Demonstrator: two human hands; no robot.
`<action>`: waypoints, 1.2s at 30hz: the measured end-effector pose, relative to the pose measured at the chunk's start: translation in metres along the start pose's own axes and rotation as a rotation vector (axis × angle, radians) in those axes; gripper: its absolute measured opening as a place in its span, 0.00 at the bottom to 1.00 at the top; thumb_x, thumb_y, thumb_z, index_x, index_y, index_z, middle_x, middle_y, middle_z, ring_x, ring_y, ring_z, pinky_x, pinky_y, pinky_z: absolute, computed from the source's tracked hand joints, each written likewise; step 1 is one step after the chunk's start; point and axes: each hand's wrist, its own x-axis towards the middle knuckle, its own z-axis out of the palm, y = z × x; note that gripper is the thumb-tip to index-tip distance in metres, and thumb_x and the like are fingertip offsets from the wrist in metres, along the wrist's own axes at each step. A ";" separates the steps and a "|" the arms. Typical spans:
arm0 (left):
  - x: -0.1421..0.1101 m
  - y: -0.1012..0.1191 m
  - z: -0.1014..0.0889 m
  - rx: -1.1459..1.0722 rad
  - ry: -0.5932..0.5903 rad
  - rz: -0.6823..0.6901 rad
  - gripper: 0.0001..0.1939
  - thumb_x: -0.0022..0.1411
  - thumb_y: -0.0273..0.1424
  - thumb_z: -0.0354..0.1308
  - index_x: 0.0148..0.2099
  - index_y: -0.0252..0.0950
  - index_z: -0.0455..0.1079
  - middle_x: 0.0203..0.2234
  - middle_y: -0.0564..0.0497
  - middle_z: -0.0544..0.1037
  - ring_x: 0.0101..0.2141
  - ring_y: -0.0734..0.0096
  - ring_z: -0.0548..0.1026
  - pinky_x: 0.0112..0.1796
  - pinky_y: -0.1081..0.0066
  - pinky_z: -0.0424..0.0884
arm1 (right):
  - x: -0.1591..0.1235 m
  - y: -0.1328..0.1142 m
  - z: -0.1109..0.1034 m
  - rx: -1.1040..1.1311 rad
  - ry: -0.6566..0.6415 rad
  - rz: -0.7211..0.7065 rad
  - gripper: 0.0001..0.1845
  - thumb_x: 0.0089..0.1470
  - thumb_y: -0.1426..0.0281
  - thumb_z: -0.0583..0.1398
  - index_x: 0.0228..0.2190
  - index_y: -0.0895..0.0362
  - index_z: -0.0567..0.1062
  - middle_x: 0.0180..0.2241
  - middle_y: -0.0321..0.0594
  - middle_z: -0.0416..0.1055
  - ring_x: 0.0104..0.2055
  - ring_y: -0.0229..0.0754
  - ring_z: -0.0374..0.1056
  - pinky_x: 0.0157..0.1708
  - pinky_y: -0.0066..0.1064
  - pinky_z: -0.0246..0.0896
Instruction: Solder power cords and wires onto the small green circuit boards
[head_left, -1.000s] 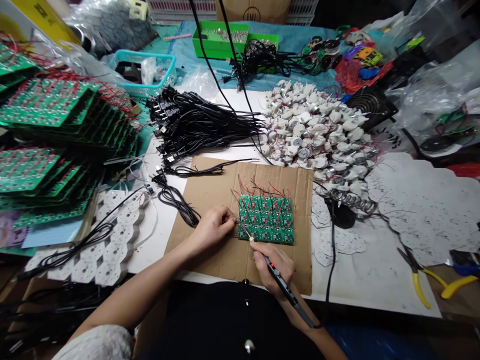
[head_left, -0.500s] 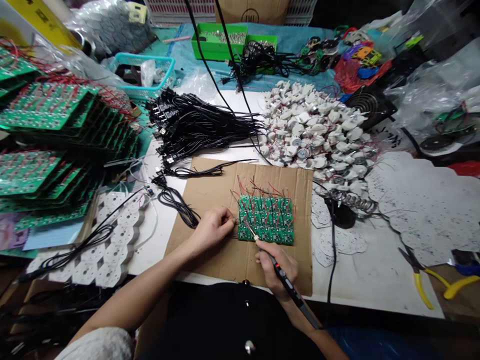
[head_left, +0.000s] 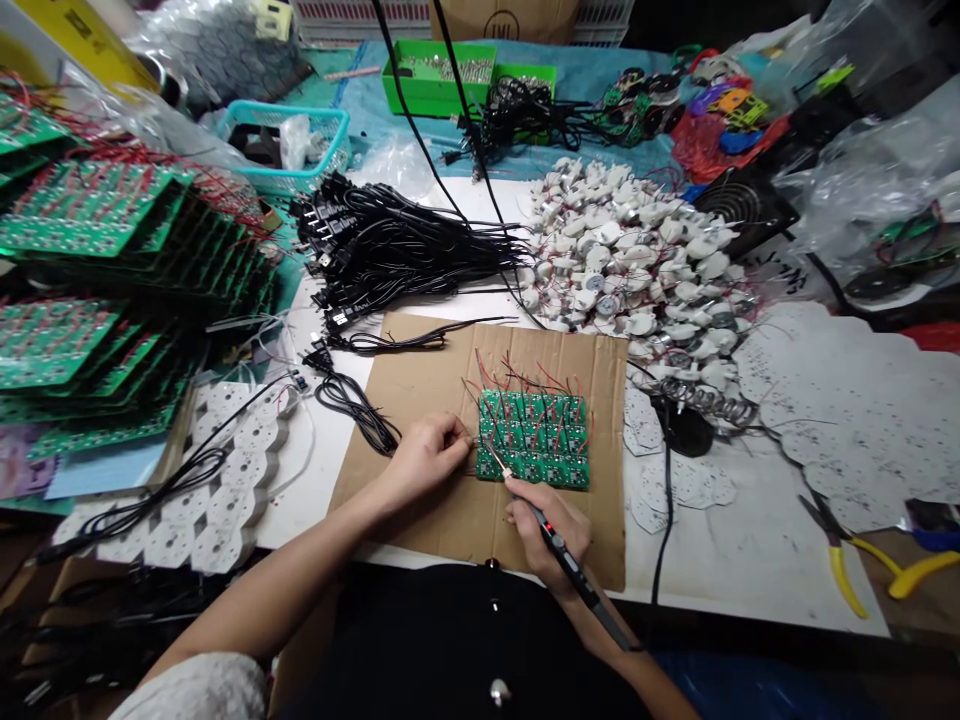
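Green circuit board (head_left: 534, 440) is lying flat on the cardboard sheet (head_left: 450, 530), with red and black wires rising from its upper part. The tip of the soldering iron (head_left: 566, 565) is pointing at the board's left portion; contact with a pad: cannot tell.

Handling, my judgement: this work is calling for a light, steady tip, heating pad and wire end together, and for moving away cleanly without bridging neighbouring joints or scorching loose insulation.

Right hand (head_left: 551, 535) is gripping the iron like a pen, fingers closed near its front, the handle slanting back toward the body. Left hand (head_left: 431, 450) is hovering or resting just beside the board's left edge (cannot tell which), thumb and forefinger pressed together; whether they are pinching a fine strand is too small to tell.

Farther out, black cables (head_left: 405, 240) are lying beyond the cardboard, and white parts (head_left: 622, 260) are forming a heap beside them.
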 end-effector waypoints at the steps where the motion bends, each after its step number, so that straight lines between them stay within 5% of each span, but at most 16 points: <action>1: 0.001 -0.001 -0.001 -0.013 -0.007 -0.005 0.07 0.61 0.29 0.56 0.29 0.36 0.68 0.26 0.51 0.76 0.29 0.69 0.72 0.34 0.70 0.63 | 0.000 0.000 0.000 0.001 -0.010 -0.004 0.15 0.63 0.76 0.58 0.49 0.52 0.77 0.30 0.36 0.79 0.29 0.38 0.77 0.33 0.29 0.76; 17: 0.015 0.000 -0.010 -0.027 -0.129 -0.054 0.08 0.59 0.32 0.56 0.29 0.35 0.71 0.21 0.54 0.76 0.24 0.73 0.70 0.28 0.73 0.61 | 0.005 -0.001 0.002 -0.005 -0.010 -0.058 0.16 0.63 0.77 0.58 0.50 0.54 0.77 0.33 0.38 0.80 0.31 0.38 0.77 0.36 0.30 0.76; 36: 0.015 -0.001 -0.007 -0.043 -0.101 -0.071 0.06 0.56 0.29 0.56 0.28 0.35 0.70 0.22 0.54 0.76 0.25 0.73 0.71 0.29 0.73 0.62 | -0.002 -0.001 0.001 -0.029 0.072 -0.046 0.17 0.62 0.78 0.59 0.49 0.53 0.78 0.33 0.37 0.80 0.31 0.38 0.78 0.35 0.30 0.77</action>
